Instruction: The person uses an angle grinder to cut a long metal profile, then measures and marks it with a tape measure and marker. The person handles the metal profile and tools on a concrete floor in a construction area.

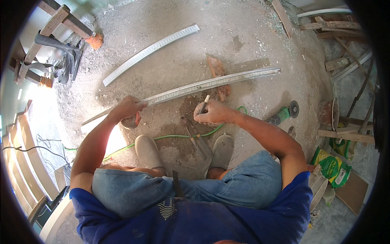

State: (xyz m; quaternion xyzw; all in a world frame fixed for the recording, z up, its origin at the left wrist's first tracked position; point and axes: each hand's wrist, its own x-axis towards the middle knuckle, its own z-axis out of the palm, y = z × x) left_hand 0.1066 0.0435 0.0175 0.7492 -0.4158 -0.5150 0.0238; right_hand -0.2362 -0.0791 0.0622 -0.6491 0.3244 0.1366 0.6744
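Note:
A long pale metal channel (248, 75) lies slantwise across the floor in front of my feet, its far part over a reddish brick piece (216, 69). My left hand (126, 109) is closed at the channel's left part, around what looks like a tape measure (131, 122) with an orange-red part. Most of its case is hidden under the fingers. A marked strip runs along the channel from that hand. My right hand (215, 112) grips a marker (206, 99), pale end up, just on the near side of the channel. Its lower end is hidden by the fingers.
Beyond lies a second, shorter metal channel (152, 53). An angle grinder (282, 115) rests at right, and a green cord (178, 136) crosses by my shoes. Long-handled pincers (195, 136) lie between my feet. Wood scraps (337, 25) and a green-yellow bag (334, 167) are at right.

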